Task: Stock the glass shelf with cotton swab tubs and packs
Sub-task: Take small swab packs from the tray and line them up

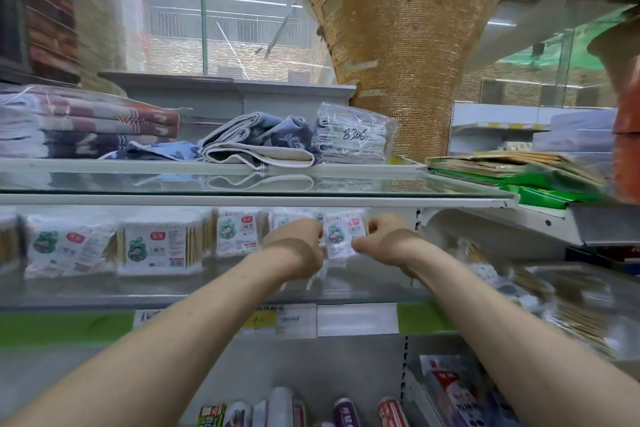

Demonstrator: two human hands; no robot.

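Note:
Both my hands reach onto the glass shelf [173,288] under the upper glass shelf. My left hand [298,239] and my right hand [384,236] pinch the two sides of a small white cotton swab pack [341,236], held upright near the back of the shelf. Left of it stand more swab packs in a row: a small pack [238,231], a larger pack [162,246] and another [67,244]. Loose swab packs [491,274] lie blurred at the right end.
The upper glass shelf [242,199] carries folded towels [256,144] and a wrapped bundle [353,139]. Price labels [356,319] line the shelf's front rail. Bottles and packets [287,409] stand on the shelf below. A woven pillar [408,45] rises behind.

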